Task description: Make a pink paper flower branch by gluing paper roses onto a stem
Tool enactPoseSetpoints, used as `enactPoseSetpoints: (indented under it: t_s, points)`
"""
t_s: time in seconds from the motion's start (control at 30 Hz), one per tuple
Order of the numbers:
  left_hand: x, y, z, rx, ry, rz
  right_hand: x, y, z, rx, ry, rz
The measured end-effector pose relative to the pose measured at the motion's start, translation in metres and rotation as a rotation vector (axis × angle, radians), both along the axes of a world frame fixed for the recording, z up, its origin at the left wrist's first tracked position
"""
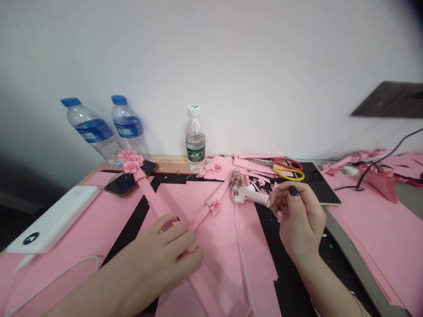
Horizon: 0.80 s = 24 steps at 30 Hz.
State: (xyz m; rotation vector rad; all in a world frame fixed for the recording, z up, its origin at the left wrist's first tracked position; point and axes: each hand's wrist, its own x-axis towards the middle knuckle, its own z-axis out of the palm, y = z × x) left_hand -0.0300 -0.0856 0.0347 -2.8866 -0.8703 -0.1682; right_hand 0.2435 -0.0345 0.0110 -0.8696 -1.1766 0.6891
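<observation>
My left hand (168, 253) lies on the pink paper sheets (211, 246), its fingers curled round the lower ends of two folded pink paper strips. One strip (150, 196) runs up left to a cluster of pink paper flowers (131, 160); the other (211, 202) carries a small paper flower (216, 207). My right hand (299, 220), with dark nails, is closed round the handle of a white glue gun (249, 196) that points left toward the strips.
Three water bottles (195, 141) stand along the wall. A phone (130, 178) and a white power bank (54, 218) with cable lie at left. Scissors with red and yellow handles (287, 168), a tablet (322, 185), paper scraps and more pink sheets (373, 220) lie at right.
</observation>
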Motion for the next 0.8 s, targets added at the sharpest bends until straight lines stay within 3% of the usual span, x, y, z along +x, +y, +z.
enactPoseSetpoints:
  t_s: [0.33,0.63,0.8]
  points:
    - [-0.004,-0.012,0.012,-0.010,0.017,-0.003,0.000,0.000,-0.001,-0.005,-0.048,-0.012]
    - [-0.009,0.000,-0.012,0.054,-0.064,0.051,0.000,0.001,-0.004,-0.023,-0.060,0.009]
    - [-0.021,0.007,-0.010,0.119,-0.054,0.114,0.001,0.001,-0.005,-0.022,-0.059,0.022]
